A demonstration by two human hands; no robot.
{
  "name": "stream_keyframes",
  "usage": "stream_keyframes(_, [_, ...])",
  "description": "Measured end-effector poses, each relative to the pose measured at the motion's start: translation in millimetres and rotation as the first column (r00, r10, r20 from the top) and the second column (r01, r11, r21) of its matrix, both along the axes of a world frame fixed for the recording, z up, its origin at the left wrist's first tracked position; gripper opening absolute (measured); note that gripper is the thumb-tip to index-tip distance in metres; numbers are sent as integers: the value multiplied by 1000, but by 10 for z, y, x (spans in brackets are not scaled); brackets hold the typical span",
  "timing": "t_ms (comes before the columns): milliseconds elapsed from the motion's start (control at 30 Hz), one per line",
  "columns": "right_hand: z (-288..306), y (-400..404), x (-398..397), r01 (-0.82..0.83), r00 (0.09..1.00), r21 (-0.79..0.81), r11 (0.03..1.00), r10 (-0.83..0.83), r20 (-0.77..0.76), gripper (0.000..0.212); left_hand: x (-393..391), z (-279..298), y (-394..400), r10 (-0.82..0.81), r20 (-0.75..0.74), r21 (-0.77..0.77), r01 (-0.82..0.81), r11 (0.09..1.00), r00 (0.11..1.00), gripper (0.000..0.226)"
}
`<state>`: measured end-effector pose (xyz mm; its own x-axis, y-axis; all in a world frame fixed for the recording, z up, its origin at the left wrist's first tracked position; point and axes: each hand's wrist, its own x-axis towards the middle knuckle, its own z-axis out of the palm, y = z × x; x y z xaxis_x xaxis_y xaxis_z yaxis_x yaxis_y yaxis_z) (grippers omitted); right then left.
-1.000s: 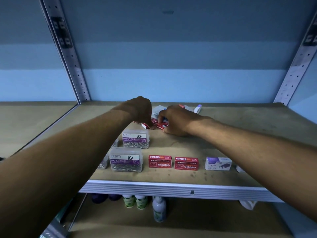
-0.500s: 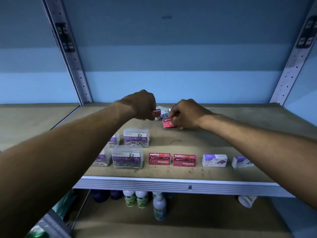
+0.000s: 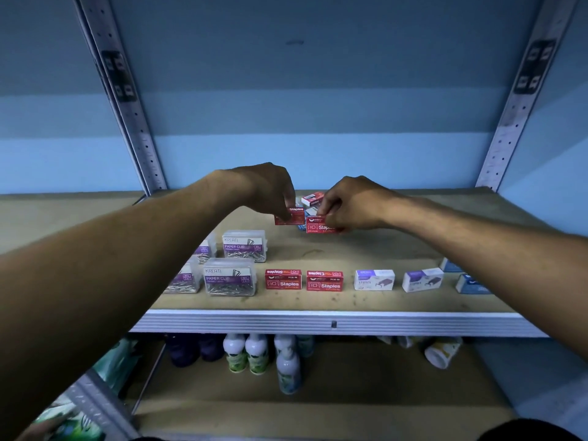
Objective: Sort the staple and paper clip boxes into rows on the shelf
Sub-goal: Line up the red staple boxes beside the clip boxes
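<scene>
My left hand (image 3: 267, 189) grips a red staples box (image 3: 291, 215) just above the shelf (image 3: 318, 323). My right hand (image 3: 353, 203) grips a second red staples box (image 3: 318, 225) right beside it. Behind them lies a small pile of boxes (image 3: 311, 198), partly hidden by my hands. Along the front row stand two red staples boxes (image 3: 283, 279) (image 3: 324, 281) and two white-and-purple staples boxes (image 3: 374, 280) (image 3: 422, 280). Clear paper clip boxes (image 3: 229, 276) (image 3: 244, 246) stand in rows at the left.
Blue-and-white boxes (image 3: 471, 283) sit at the right under my forearm. Perforated metal uprights (image 3: 140, 135) (image 3: 509, 122) flank the shelf against a blue wall. Bottles (image 3: 246, 353) and a tipped cup (image 3: 442, 353) stand on the shelf below.
Both hands rose off the pile at the back, each lifting a red staples box, and drew a little nearer to me. The view shifted so more boxes at the right show.
</scene>
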<state>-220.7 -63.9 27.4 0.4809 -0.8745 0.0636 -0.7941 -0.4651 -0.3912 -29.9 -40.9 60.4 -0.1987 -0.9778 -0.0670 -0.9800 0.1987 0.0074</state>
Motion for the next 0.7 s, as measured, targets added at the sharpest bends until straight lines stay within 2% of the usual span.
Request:
stream_keyframes(167, [-49,106,-92,-33,994,32,999,36,-99,16,-96,-73,80,-16,43,42,14,999,999,27])
stream_keyframes(333, [-176,89,-136,-87,973,24,996,90,-211,20,-150,-271,128,-90,96,88,82,993,991,15])
stream_keyframes(500, [-184,55,-154,-89,972,34,995,94,-215,20,-147,-366,168,-89,125,65,81,995,988,26])
stream_keyframes(700, [-208,24,-167,-76,980,57,995,86,-180,19,-109,-392,165,-88,121,-14,90,996,989,25])
